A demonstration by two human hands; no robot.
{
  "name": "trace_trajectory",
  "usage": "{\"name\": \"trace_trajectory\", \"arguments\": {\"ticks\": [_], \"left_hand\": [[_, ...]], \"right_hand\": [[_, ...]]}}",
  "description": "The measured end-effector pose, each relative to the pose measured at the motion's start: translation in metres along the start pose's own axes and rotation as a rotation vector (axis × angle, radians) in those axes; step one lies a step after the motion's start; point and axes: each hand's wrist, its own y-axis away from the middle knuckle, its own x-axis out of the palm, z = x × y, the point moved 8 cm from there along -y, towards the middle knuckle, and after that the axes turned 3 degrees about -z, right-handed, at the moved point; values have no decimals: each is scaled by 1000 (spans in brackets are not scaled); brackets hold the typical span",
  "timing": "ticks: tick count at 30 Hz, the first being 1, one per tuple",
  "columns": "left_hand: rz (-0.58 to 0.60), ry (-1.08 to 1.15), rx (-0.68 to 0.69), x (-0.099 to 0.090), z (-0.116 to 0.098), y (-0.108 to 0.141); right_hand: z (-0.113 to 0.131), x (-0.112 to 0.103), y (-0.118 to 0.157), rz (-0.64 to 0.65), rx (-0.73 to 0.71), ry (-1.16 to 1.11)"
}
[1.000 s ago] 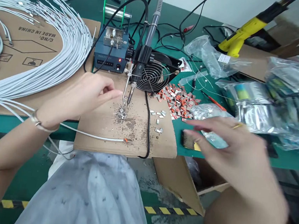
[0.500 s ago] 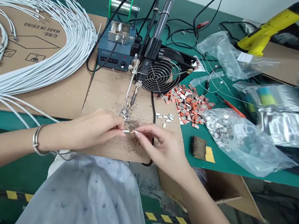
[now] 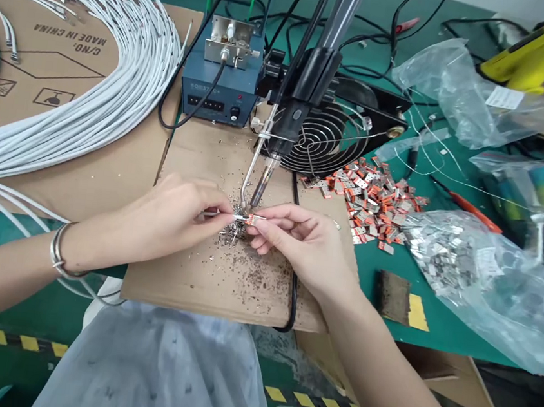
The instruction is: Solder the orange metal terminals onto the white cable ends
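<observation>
At the frame's centre, the left hand (image 3: 186, 214) pinches a white cable (image 3: 210, 214) close to its end, while the right hand (image 3: 304, 239) grips an orange-and-silver connector (image 3: 252, 219) there, just below the soldering iron (image 3: 266, 174); whether they are joined cannot be told. Right of centre, a heap of loose connectors (image 3: 374, 201), apparently unused, lies on the worktop (image 3: 447, 335). At upper left, a cable bundle (image 3: 137, 102) rests on cardboard (image 3: 80, 60), near shorter cables whose metal tips (image 3: 14, 56) look already fitted.

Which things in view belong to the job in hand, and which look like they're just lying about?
Seemingly in the job:
thin white cable, left hand
small orange-and-silver metal connector, right hand
black-and-grey soldering iron
heaped orange-and-silver connectors
curved white cable bundle

Apparently lying about:
slim red-handled tool
crumpled clear plastic bag with white label
bulky yellow-and-black tool
</observation>
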Motion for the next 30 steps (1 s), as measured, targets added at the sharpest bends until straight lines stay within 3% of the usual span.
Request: {"name": "trace_trajectory", "arguments": {"ticks": [12, 30], "left_hand": [[-25, -187, 88, -2, -10, 6], [-89, -160, 123, -6, -13, 5]], "right_hand": [[0, 3, 0, -19, -2, -39], [1, 3, 1, -3, -44, -59]]}}
